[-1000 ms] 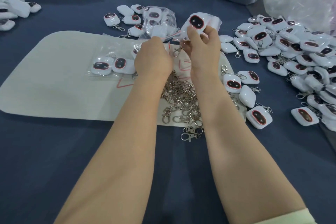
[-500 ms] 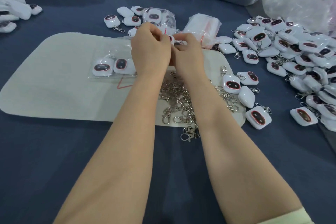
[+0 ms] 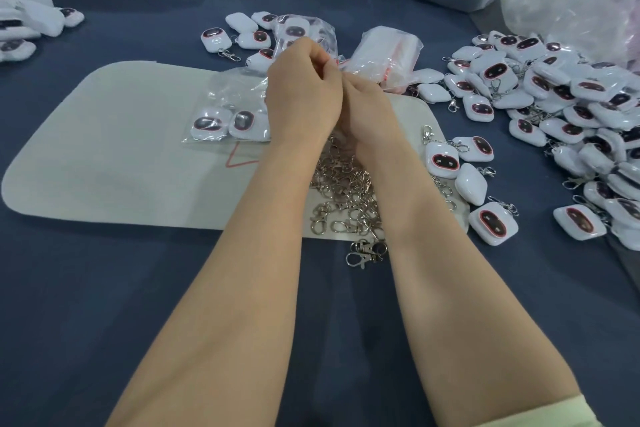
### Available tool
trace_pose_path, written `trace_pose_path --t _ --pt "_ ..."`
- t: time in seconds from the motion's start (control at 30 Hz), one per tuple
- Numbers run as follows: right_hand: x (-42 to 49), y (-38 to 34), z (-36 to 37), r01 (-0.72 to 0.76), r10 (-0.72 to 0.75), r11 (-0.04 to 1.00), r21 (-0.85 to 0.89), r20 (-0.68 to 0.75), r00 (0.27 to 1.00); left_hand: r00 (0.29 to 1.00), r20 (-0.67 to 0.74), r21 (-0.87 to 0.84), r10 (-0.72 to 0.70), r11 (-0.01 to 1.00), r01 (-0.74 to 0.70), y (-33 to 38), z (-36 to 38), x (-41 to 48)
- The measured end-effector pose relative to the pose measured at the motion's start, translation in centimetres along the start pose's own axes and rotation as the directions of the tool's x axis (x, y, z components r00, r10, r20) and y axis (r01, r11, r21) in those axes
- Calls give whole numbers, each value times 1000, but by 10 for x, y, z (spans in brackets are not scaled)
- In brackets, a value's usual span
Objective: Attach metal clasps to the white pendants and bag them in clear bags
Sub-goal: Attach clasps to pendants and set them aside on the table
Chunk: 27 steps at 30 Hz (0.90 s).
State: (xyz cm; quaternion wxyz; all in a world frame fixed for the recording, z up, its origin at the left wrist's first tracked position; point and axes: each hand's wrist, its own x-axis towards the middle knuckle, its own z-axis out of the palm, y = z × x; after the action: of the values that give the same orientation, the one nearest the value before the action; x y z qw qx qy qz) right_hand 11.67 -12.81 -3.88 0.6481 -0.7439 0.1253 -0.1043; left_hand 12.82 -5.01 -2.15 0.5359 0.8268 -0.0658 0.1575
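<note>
Fingers [image 3: 313, 54] of both hands curled tight and pressed together, knuckles toward the camera; whatever they pinch is hidden (cannot tell what, if anything). Noted: left hand [image 3: 301, 97] and right hand [image 3: 369, 107] touching, above the far part of the mat [image 3: 104, 156]. Beneath the wrists, clasps [image 3: 346, 198] lie heaped on the mat, a few spilling off its near edge. Two bagged pendants [image 3: 225, 121] rest on the mat just left of the left hand. At right, loose pendants [image 3: 571, 107] are piled on the table [image 3: 104, 288]; bags [image 3: 391, 55] lie just beyond the hands.
</note>
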Motion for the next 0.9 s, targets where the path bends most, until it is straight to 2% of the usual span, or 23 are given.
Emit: trace_pose_path --t 0.13,0.23,0.27,0.33,0.37,0.43,0.53,0.63,0.77,0.83,0.9 --pt "1 -5 -5 -2 20 987 -159 110 994 998 -32 -48 -54 997 52 -1 -1 3" --pt "-2 -12 -3 18 5 962 -272 85 996 988 -81 -131 -131 984 119 -1 -8 7" --pt "-4 -15 0 53 -38 942 -331 51 998 984 -109 -153 -143 980 126 1 -11 10" --pt "-8 -22 11 174 -214 884 -434 -43 976 977 -163 -176 -134 979 105 6 -18 14" --pt "-11 -29 16 236 -304 873 -427 -95 948 975 -188 -191 -120 978 83 11 -22 15" --pt "-12 -44 24 304 -381 863 -404 -124 916 969 -227 -242 -96 969 39 19 -29 19" --pt "-7 -58 25 215 -276 797 -565 -24 961 969 -207 -335 -136 940 60 24 -36 22" --pt "-5 -71 18 173 -257 838 -517 -94 962 959 -122 -463 -257 869 174 23 -38 24" --pt "0 -80 18 65 -126 905 -419 -119 985 960 -84 -452 -266 869 201 23 -44 28" --pt "-1 -77 23 110 -167 893 -437 -95 981 963 -64 -475 -261 857 201 24 -47 27" --pt "-4 -78 29 244 -297 915 -321 -128 946 963 -72 -524 -258 832 183 30 -50 28"
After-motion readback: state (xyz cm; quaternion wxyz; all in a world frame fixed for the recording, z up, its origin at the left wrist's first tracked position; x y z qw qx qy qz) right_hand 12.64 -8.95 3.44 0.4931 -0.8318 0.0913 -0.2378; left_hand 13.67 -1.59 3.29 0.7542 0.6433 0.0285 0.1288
